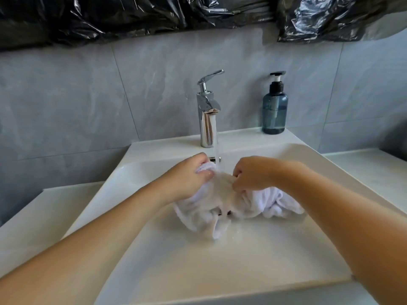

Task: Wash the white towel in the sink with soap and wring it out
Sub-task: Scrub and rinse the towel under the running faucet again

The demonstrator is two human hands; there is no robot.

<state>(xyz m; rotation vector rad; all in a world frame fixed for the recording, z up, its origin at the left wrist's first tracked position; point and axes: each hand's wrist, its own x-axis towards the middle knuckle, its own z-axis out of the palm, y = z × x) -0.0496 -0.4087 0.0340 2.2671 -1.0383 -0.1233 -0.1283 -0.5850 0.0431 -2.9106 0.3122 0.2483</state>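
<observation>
left hand (189, 175): gripped the crumpled white cloth towel (222, 205)
right hand (248, 172): pinched it too
chrome tap (208, 111): ran water onto towel
white ceramic sink (220, 271): held it

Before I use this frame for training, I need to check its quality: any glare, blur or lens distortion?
Head view: wide-angle bending curves the sink rim and wall tile lines; bright glare streaks the chrome faucet and the black plastic sheeting; lighting is soft and even, with faint shadows under the white towel; the left hand and right hand look slightly soft.
</observation>
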